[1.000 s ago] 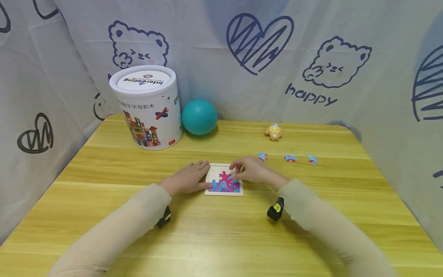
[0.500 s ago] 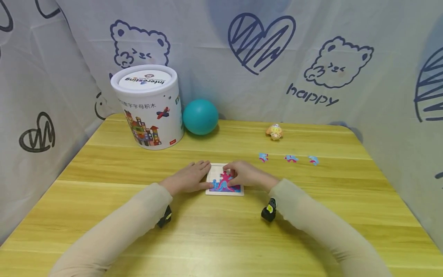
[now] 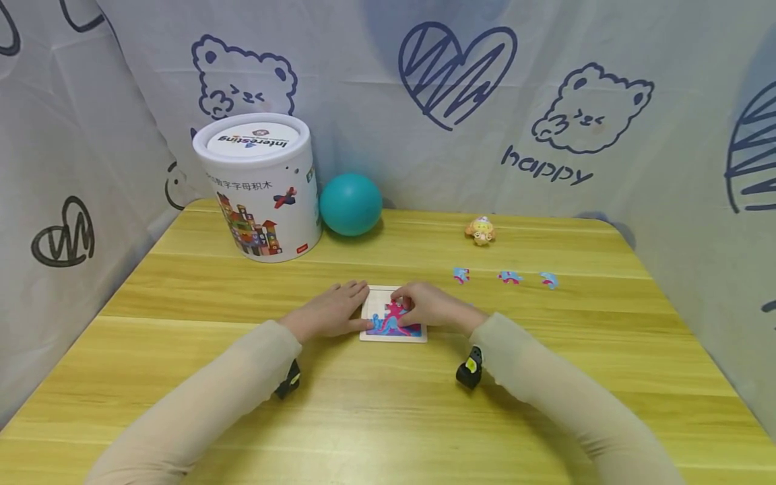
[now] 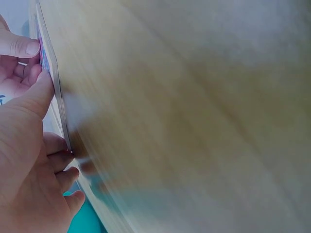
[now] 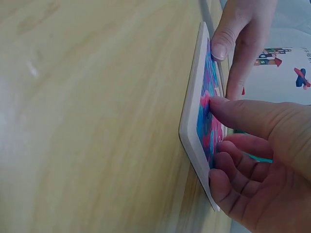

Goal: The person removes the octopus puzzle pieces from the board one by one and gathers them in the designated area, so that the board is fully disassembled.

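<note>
A small jigsaw board [image 3: 397, 339] with a pale frame lies mid-table, its lower part filled with pink, blue and purple pieces. My left hand [image 3: 333, 310] rests at the board's left side, fingers extended along the edge and thumb over the lower left corner. From the right, my right hand [image 3: 432, 306] reaches over the board with thumb and curled fingers around a puzzle piece, mostly hidden by the hand. In the right wrist view, the thumb [image 5: 243, 114] touches the coloured picture and the other fingertips sit right at its surface.
Loose puzzle pieces lie in a row behind the right hand: left piece [image 3: 461, 275], middle piece [image 3: 510, 277] and right piece [image 3: 549, 280]. Farther back are a small toy figure [image 3: 481, 230], a teal ball [image 3: 351, 204] and a large white bucket [image 3: 261, 195]. A patterned cloth [image 3: 364, 101] hangs behind.
My right hand has moved left, from the board's right side to over its middle, then stayed there. My left hand keeps its place at the left edge.
</note>
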{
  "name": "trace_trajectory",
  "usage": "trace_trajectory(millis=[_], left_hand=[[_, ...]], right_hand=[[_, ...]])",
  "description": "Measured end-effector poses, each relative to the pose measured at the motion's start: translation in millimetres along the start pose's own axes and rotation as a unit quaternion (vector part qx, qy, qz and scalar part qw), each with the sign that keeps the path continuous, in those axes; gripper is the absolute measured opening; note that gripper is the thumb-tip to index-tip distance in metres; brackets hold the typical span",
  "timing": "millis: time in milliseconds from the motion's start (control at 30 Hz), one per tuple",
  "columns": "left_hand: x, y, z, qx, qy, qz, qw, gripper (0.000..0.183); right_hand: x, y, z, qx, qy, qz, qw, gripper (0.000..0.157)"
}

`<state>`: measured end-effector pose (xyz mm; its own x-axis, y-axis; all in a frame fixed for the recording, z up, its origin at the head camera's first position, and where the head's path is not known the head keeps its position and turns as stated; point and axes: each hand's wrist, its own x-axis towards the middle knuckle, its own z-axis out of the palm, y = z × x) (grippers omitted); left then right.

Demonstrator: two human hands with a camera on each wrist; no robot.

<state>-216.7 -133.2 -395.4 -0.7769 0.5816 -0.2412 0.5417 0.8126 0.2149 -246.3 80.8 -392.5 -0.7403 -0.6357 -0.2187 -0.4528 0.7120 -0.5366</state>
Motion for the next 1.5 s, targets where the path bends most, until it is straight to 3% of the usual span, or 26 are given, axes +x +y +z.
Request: trace_trajectory(millis=[433,733,1000,1333,1500], left_hand=[[-2.6,2.2,-2.1,-0.009,-0.004,-0.002,1.0,0.076],[-3.4,3.1,-2.9,-0.007,-0.003,-0.005,1.0,0.076],[-2.3,2.7,-2.3,-0.005,-0.003,-0.004,1.0,0.077],[-2.6,1.8,-0.8,-0.006,-0.002,0.0,1.0,0.077],[-1.9,1.7,0.3,-0.003,-0.004,-0.002,1.0,0.077]], right_hand=[[-0.4,-1.2,-1.1,0.009,0.01,-0.019,1.0,0.035],[-1.7,5.5,-2.8,0.117,0.04,0.003,0.992,0.014],[-1.8,15.0,-5.2,0.205,0.042,0.006,0.978,0.009],[-32.7,38.6,-28.5,0.251,0.086,-0.024,0.964,0.016],[-58.2,59.2,-43.1,0.253,0.103,0.007,0.962,0.02]])
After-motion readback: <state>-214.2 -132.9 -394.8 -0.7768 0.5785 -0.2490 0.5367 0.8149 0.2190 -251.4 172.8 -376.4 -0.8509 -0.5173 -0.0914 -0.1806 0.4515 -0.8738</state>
